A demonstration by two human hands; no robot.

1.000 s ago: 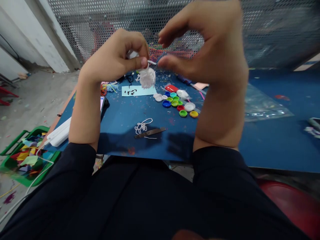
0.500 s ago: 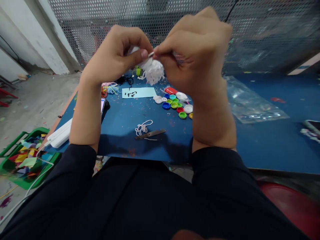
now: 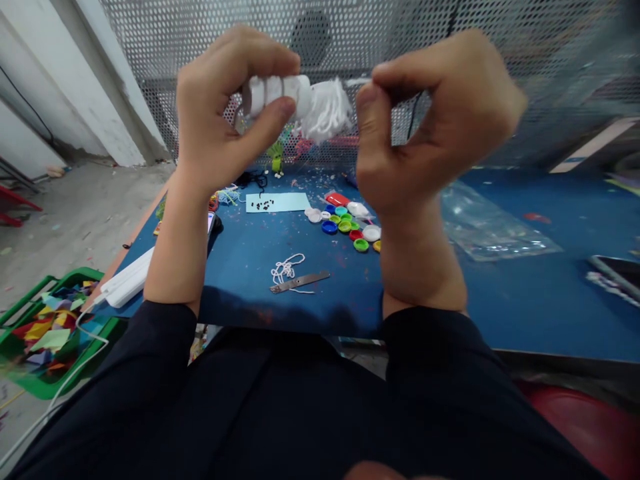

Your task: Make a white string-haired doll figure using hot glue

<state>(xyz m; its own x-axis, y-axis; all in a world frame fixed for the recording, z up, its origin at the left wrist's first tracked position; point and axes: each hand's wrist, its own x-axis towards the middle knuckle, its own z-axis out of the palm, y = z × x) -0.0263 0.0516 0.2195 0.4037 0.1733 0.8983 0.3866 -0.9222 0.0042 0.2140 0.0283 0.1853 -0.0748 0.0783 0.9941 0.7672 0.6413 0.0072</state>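
My left hand (image 3: pixel 225 107) holds a white cylinder wrapped with yarn (image 3: pixel 273 93) on its side between thumb and fingers, above the table. From the cylinder's right end spreads a bushy white yarn tassel (image 3: pixel 327 110). To its right, my right hand (image 3: pixel 425 113) pinches a white strand (image 3: pixel 359 81) between thumb and forefinger. The strand runs towards the tassel; where it joins is blurred. Below both hands, a loose bundle of white yarn (image 3: pixel 285 268) lies on the table touching flat metal thread snips (image 3: pixel 300 282).
The blue table (image 3: pixel 250 240) bears a light blue card (image 3: pixel 285 202) with small black bits, several coloured caps (image 3: pixel 345 225), a clear plastic bag (image 3: pixel 493 223) and a white power strip (image 3: pixel 127 277). A perforated metal screen (image 3: pixel 165 60) stands behind. A green basket (image 3: pixel 37 387) of paper scraps is on the floor.
My right hand has moved right, away from my left hand, drawing the strand out. My left hand has turned and risen a little, so the cylinder now shows beside the tassel.
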